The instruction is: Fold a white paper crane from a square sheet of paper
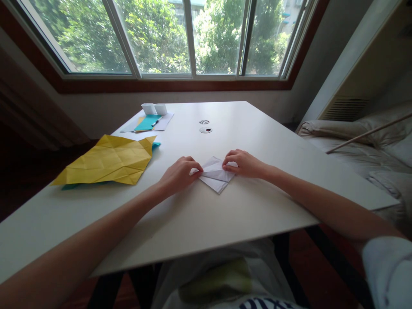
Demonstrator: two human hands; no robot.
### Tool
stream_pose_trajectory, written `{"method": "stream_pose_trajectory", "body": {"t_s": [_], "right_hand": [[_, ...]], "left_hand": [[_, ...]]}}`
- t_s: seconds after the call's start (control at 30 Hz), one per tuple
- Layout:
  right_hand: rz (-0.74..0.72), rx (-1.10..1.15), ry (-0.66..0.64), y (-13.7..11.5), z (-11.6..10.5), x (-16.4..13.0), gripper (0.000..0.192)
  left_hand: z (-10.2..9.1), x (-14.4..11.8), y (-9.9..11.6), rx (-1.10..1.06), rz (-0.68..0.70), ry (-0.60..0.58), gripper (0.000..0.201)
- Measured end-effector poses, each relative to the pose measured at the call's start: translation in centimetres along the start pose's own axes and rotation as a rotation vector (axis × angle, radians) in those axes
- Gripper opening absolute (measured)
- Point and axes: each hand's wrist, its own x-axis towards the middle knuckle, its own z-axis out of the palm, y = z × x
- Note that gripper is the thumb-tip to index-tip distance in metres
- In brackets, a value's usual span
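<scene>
1. Folded white paper piece, one corner pointing toward the near edge, rests on the smooth white tabletop between both hands.
2. The bare left hand pinches its left corner between thumb and fingers; the bare right hand grips its right side likewise.
3. A large, creased yellow paper sheet lies farther left, partly covering teal paper.
4. Beyond, a slim dark-and-white pen lies near two small white containers.
5. A reddish-brown-framed window stands behind.
</scene>
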Motion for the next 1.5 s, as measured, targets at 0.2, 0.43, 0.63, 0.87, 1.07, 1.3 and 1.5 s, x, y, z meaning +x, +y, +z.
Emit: {"method": "stream_pose_trajectory", "body": {"t_s": [0.2,0.43,0.63,0.87,1.07,1.3,1.5], "right_hand": [[0.085,-0.013,0.016,-0.2,0.2,0.4,0.024],[0.241,-0.091,0.02,0.3,1.2,1.0,0.026],[0.32,0.042,-0.021,0.1,1.0,1.4,0.026],[0.351,0.19,-0.034,-0.3,0.4,1.2,0.016],[0.33,0.28,0.042,0.0,0.5,1.1,0.013],[0.283,0.35,0.112,-0.6,0.2,1.1,0.012],[0.14,0.438,0.257,-0.9,-0.1,1.0,0.011]], "left_hand": [[0.2,0.2,0.5,0.021,0.0,0.002,0.023],[0.5,0.3,0.9,0.039,-0.008,0.019,0.02],[0.8,0.3,0.7,0.037,-0.005,0.044,0.02],[1.0,0.4,0.5,0.035,-0.034,0.045,0.024],[0.9,0.3,0.5,0.06,-0.082,0.03,0.033],[0.7,0.5,0.2,-0.055,-0.138,0.018,0.029],[0.4,0.7,0.2,-0.354,-0.136,0.098,0.027]]}}
